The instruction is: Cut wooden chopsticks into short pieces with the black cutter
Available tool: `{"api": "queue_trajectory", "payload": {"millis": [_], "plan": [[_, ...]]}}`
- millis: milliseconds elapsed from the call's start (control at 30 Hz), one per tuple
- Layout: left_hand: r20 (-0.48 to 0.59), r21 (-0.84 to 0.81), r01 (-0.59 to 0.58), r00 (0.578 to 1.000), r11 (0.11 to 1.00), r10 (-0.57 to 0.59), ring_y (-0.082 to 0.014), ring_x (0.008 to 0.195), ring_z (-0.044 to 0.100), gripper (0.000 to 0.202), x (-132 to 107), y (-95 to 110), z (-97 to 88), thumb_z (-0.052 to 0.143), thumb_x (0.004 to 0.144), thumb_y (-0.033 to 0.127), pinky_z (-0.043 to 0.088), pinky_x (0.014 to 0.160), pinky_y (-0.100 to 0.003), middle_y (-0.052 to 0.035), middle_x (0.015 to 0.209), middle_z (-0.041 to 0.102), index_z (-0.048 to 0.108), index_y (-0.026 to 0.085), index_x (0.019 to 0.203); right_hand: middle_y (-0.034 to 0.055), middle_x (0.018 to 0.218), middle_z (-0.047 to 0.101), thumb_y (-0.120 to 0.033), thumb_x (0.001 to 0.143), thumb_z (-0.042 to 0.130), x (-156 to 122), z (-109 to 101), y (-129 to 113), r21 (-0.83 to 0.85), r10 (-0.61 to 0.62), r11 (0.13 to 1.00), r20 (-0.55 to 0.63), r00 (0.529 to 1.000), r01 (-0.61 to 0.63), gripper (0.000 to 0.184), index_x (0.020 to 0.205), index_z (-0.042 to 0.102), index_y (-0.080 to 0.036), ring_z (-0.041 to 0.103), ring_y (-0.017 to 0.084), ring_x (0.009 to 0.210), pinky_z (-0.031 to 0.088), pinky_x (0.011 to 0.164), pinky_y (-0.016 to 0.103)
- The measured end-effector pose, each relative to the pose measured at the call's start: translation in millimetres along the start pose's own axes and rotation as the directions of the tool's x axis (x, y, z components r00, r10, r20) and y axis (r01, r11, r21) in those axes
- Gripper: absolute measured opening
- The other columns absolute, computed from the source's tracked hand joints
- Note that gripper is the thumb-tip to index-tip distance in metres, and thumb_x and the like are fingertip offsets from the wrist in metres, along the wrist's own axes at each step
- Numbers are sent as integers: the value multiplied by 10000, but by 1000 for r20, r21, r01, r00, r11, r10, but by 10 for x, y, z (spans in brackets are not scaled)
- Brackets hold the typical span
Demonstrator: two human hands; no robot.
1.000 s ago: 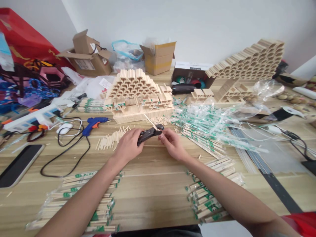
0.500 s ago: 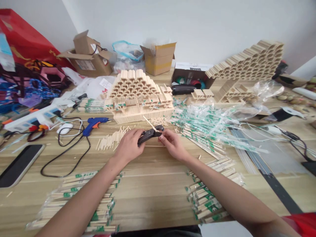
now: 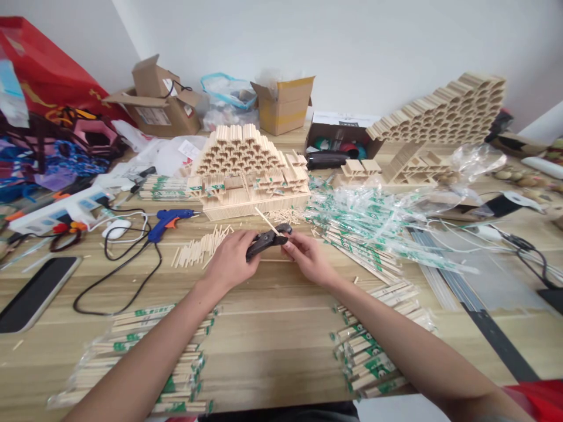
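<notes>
My left hand (image 3: 232, 262) is closed around the handles of dark cutting pliers (image 3: 268, 238) over the middle of the wooden table (image 3: 272, 346). A thin wooden stick (image 3: 267, 221) passes through the pliers' jaws and points up and away. My right hand (image 3: 308, 256) pinches the near end of that stick, right beside the jaws. A pile of short cut stick pieces (image 3: 200, 248) lies just left of my left hand. Behind the hands stands a stepped structure of glued sticks (image 3: 248, 170).
A blue glue gun (image 3: 169, 221) with a black cable lies to the left, near a phone (image 3: 35, 292) and power strip (image 3: 57, 209). Wrapped chopstick packs (image 3: 149, 351) lie near left and near right (image 3: 373, 346). Empty wrappers (image 3: 373, 223), a second stick structure (image 3: 444, 114), cardboard boxes (image 3: 284, 105) sit behind.
Both hands with the pliers and stick have stayed nearly in place; the stick has shifted very slightly in the jaws.
</notes>
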State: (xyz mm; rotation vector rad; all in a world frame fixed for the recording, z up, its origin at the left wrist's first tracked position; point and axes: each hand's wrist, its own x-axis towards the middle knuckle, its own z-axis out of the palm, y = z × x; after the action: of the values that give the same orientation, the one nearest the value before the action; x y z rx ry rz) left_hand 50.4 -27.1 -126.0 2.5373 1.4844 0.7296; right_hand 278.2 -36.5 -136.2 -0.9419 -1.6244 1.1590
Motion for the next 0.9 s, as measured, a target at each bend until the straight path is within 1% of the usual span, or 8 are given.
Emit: {"api": "queue_trajectory", "payload": {"millis": [133,267,400,567,767,900], "plan": [[10,-6,9,1000,1000,-9,-303,1068,685,340,3,3,-5,613,832,167,552,942,-430,-124,1145,724,639,178,1170,1,719,561,-564,993,574,2,3,7,-9,4,1000,-14,1000,-4,402,851,609,-189,463,142,638,345,596,272],[25,-8,31,999,999,-30,-293,1043,692,321,8,12,-8,603,831,164,551,925,-415,-113,1130,730,642,193,1148,1,717,563,-576,990,570,6,5,10,-28,6,1000,-18,1000,-6,410,856,615,-192,467,145,638,356,601,275],[53,5,80,995,997,-80,-288,1007,698,297,17,32,-19,589,825,156,547,891,-401,-105,1097,733,652,203,1111,2,719,559,-571,995,563,7,7,1,-41,7,999,-20,1000,-8,411,839,610,-194,468,146,640,350,592,274],[72,15,110,991,994,-111,-281,973,698,281,24,58,-45,570,817,126,532,844,-377,-89,1062,739,654,208,1073,-5,716,547,-531,1005,572,3,9,-9,-25,7,1000,-20,1000,-8,373,841,601,-197,458,141,635,343,591,274],[99,48,149,983,988,-154,-272,915,697,228,16,84,-57,563,835,131,509,790,-358,-70,1000,739,647,221,1027,0,729,556,-552,998,571,3,15,-16,-35,21,999,-29,999,-22,385,843,597,-201,476,148,648,352,595,277],[107,78,165,979,983,-173,-270,925,698,233,9,87,-44,571,842,146,510,798,-354,-72,1020,738,643,222,1051,3,737,566,-560,995,572,4,21,-6,-48,14,999,-44,999,-16,387,852,601,-201,487,151,658,362,602,277]]}}
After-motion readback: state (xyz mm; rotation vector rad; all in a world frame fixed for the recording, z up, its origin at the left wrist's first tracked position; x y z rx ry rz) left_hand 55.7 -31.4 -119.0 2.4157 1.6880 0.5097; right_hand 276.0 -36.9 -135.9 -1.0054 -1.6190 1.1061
